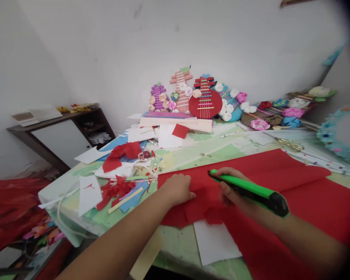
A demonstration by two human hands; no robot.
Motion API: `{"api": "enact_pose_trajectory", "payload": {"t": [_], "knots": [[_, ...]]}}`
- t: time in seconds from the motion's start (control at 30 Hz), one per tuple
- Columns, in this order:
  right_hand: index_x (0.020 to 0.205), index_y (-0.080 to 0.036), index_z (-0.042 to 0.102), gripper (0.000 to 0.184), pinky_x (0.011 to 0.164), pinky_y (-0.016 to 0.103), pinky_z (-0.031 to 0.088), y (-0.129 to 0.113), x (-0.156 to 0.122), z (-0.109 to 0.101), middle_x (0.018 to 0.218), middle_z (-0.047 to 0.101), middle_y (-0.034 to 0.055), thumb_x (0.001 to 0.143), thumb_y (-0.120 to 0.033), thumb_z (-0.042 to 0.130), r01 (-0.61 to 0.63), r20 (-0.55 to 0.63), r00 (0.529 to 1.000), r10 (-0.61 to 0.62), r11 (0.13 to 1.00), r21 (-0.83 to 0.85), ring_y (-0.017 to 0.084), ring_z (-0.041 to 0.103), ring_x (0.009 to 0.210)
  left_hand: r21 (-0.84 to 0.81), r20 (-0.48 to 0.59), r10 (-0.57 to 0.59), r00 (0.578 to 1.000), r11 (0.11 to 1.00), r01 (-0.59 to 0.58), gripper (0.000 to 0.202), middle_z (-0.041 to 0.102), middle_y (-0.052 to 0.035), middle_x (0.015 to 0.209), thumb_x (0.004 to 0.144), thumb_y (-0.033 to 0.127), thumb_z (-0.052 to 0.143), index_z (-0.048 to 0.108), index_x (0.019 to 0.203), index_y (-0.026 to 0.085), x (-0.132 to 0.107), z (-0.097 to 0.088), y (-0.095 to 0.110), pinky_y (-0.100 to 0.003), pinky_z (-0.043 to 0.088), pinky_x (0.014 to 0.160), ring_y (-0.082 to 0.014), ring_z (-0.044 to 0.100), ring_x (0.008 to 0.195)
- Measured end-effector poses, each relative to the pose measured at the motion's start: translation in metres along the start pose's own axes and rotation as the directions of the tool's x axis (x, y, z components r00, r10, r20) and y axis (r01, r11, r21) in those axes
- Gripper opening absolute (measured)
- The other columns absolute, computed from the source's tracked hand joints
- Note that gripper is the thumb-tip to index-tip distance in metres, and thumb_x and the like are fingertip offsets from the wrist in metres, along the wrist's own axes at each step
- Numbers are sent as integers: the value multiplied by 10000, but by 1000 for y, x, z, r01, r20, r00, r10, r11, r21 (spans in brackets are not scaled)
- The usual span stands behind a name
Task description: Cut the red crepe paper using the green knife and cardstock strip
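Observation:
A large sheet of red paper (280, 182) lies across the green-patterned table (221, 146). My left hand (177, 189) rests on the sheet's left end, its fingers curled down and pressing the paper. My right hand (231, 188) is closed round a bright green utility knife (249, 190) with a black rear end. The knife's tip points left onto the red paper, close to my left hand. A white sheet of paper (216, 241) lies under the red sheet at the table's near edge.
Red, white and blue paper scraps (119, 171) litter the table's left side. Paper instruments with paper flowers (202, 97) lean against the back wall. Scissors (288, 144) lie at the right. A dark side table (58, 128) stands at the left, with red fabric (8, 206) below it.

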State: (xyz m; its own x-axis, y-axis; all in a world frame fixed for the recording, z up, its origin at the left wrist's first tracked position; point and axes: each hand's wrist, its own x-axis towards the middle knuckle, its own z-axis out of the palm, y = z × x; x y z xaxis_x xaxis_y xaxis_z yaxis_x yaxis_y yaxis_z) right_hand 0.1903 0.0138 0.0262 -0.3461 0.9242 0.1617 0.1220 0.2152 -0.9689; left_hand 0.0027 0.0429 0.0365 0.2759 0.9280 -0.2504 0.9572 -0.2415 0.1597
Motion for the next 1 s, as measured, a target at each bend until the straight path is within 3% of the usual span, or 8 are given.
{"api": "enact_pose_trajectory", "payload": {"t": [0.2,0.37,0.53,0.67,0.77,0.87,0.93,1.0], "knots": [[1066,-209,439,405,437,245,363,-8,-11,-18,459,421,-67,800,-513,408,-154,-30,988,151,961,-231,119,466,436,-75,17,19,1000,997,-18,149,567,-7,807,789,296,556,549,830,153,-6,-7,-5,-282,436,606,-143,541,701],[1085,-199,408,410,510,274,413,-9,-18,-29,577,528,-10,818,-510,378,-104,-68,993,94,982,-160,145,513,543,-192,-32,51,998,980,-57,146,592,33,773,712,263,558,545,846,209,-8,-9,-16,-196,392,509,-130,552,668],[1072,-199,405,404,555,291,426,-5,-17,-27,606,543,-1,816,-511,382,-147,-90,987,136,980,-133,154,526,575,-225,-106,118,987,964,-139,149,622,18,864,754,269,514,599,869,229,-3,-2,-21,-202,408,621,-142,568,759],[1047,-204,439,408,556,297,421,8,-14,-23,581,541,-8,797,-524,405,-162,-64,986,154,978,-132,158,529,558,-183,-210,155,965,964,-195,131,626,3,838,747,250,514,631,801,229,-19,-2,-22,-236,398,672,-169,563,771],[1027,-210,451,404,505,273,408,18,-12,-18,537,536,-21,783,-532,425,-211,-125,971,205,977,-35,144,506,502,-167,-362,52,931,979,-120,171,607,-26,788,775,278,471,625,798,208,-46,-8,-34,-278,386,694,-196,547,769],[1007,-222,449,406,448,241,382,25,-10,-14,511,534,-31,766,-549,442,-223,-153,960,233,972,78,122,464,446,-235,-503,-137,853,972,18,239,605,-22,785,820,335,405,601,824,198,-80,-9,-58,-265,391,640,-180,545,725],[992,-230,458,414,439,234,378,28,-9,-12,517,546,-28,744,-561,469,-221,-142,961,237,968,118,119,459,441,-289,-552,-243,798,953,90,279,611,-22,792,830,367,378,593,800,193,-101,-5,-73,-260,398,626,-178,548,723],[984,-241,465,419,434,231,377,31,-8,-11,511,547,-27,718,-563,504,-225,-128,961,246,961,158,124,463,449,-328,-564,-294,772,937,117,288,615,-19,794,827,380,378,594,786,194,-115,0,-81,-251,404,615,-176,551,729]]}}
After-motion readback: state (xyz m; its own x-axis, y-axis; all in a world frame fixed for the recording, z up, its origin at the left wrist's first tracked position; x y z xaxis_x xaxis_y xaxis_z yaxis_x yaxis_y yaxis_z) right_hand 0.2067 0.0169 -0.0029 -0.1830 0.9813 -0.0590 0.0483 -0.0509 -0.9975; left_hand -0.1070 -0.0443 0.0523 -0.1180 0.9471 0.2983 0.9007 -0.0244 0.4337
